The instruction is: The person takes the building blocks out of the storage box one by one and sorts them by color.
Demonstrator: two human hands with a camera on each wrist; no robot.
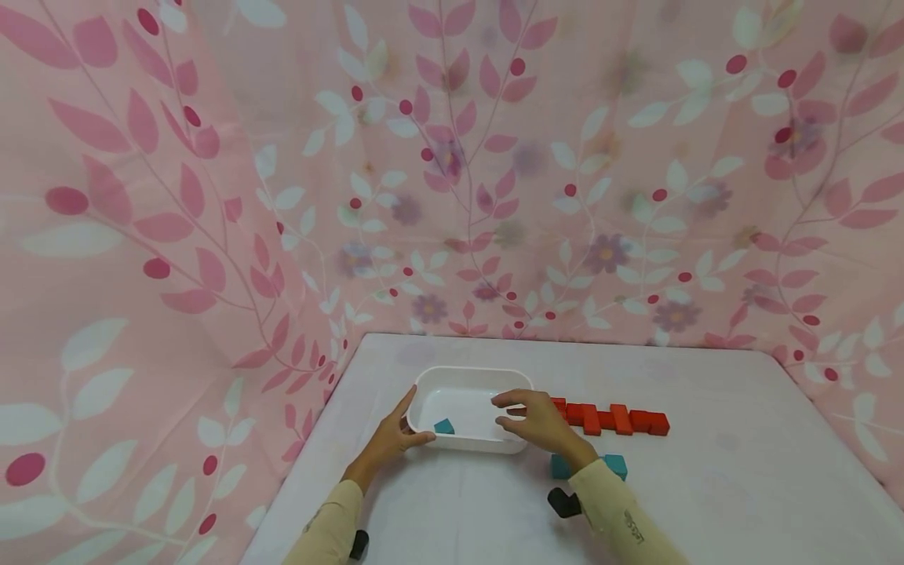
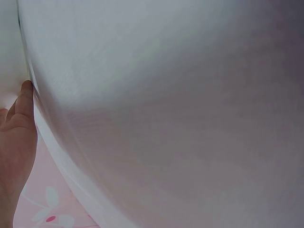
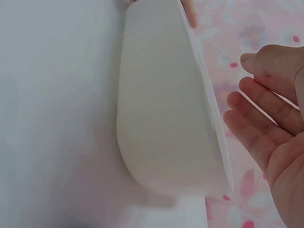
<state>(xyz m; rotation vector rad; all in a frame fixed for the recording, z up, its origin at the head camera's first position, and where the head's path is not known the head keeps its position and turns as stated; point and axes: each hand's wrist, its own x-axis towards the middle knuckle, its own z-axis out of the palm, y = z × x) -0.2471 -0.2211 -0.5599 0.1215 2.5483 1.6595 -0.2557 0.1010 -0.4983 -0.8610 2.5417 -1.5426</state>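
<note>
A white rectangular plastic basin (image 1: 475, 445) stands on the table, a teal block (image 1: 444, 426) lying in its near left corner. My left hand (image 1: 390, 438) holds the basin's left near corner, thumb on the near rim and fingers along the left side. Over the basin's right end hovers my right hand (image 1: 535, 422), its fingers spread and loosely bent with nothing between them. The right wrist view has that hand (image 3: 275, 114) beside the basin's rim. In the left wrist view only part of the left hand (image 2: 19, 133) shows.
A row of red blocks (image 1: 621, 420) lies right of the basin, partly behind the right hand. Nearer, teal blocks (image 1: 615, 465) sit partly hidden by the right forearm. The white-covered table (image 1: 734, 471) meets pink floral cloth (image 1: 494, 235) at its back and left.
</note>
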